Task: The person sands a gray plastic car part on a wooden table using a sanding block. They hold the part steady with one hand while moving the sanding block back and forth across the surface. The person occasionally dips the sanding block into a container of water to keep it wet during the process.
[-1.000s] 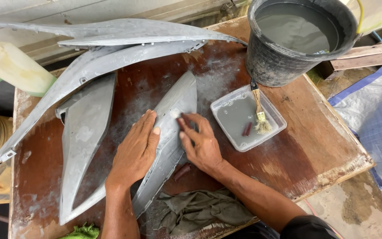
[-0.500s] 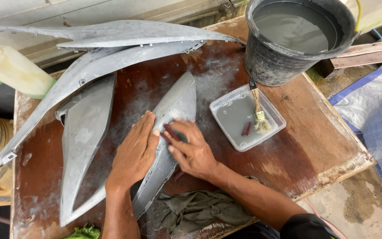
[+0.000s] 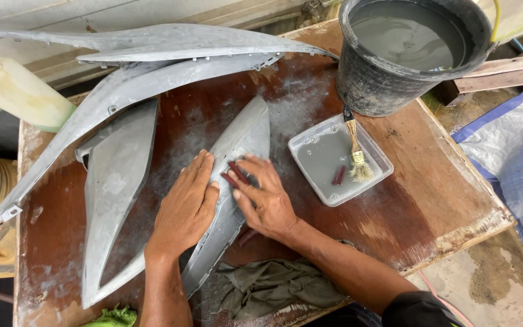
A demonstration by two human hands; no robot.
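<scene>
A long grey pointed body panel [image 3: 246,133] lies on the wet brown wooden table [image 3: 407,212]. My left hand [image 3: 187,206] lies flat on the panel's left edge with its fingers stretched out, pressing it down. My right hand [image 3: 267,206] rests on the panel's middle. Its fingers press a small folded piece of reddish-brown sandpaper [image 3: 237,174] against the grey surface. Both forearms come in from the bottom edge.
A second grey panel [image 3: 116,181] lies to the left, and two long curved ones [image 3: 158,75] at the back. A black bucket of grey water [image 3: 413,54] stands back right. In front of it is a clear tray [image 3: 310,139] with a brush [image 3: 355,154]. A rag [image 3: 267,284] lies by the front edge.
My right hand has slid the sandpaper down the panel toward me by a small stroke. The left hand has stayed flat in place.
</scene>
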